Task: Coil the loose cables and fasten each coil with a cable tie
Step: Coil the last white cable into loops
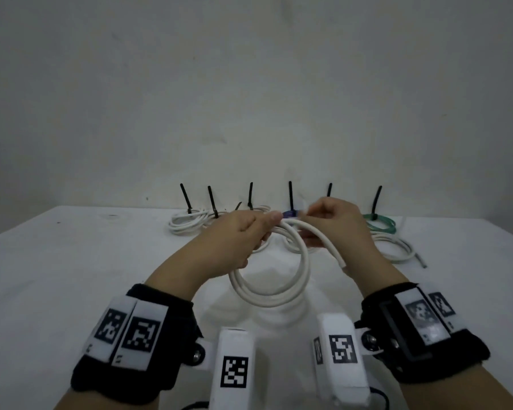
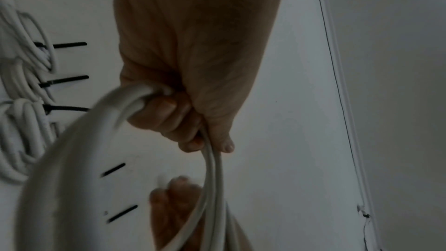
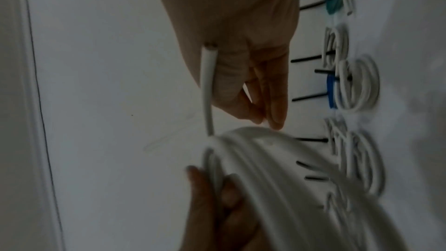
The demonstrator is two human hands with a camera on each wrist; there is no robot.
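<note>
A white cable (image 1: pixel 274 297) hangs as a coil of a few loops above the table (image 1: pixel 71 261). My left hand (image 1: pixel 243 235) grips the coil at its top, fingers curled round the strands (image 2: pixel 169 117). My right hand (image 1: pixel 332 223) is just right of that grip. Its fingers (image 3: pixel 275 110) are nearly straight, thumb close beside them, and the tips touch the top of the coil (image 3: pixel 277 159). The cable's free end (image 1: pixel 338 255) sticks out toward me past the right palm (image 3: pixel 208 83). I see no cable tie in either hand.
Along the table's back edge lie tied coils with black tie tails standing up: white coils (image 1: pixel 187 223) at left, a blue one (image 1: pixel 290 214) behind my hands, a green one (image 1: pixel 379 224) and another white coil (image 1: pixel 394 247) at right. A wall stands close behind them.
</note>
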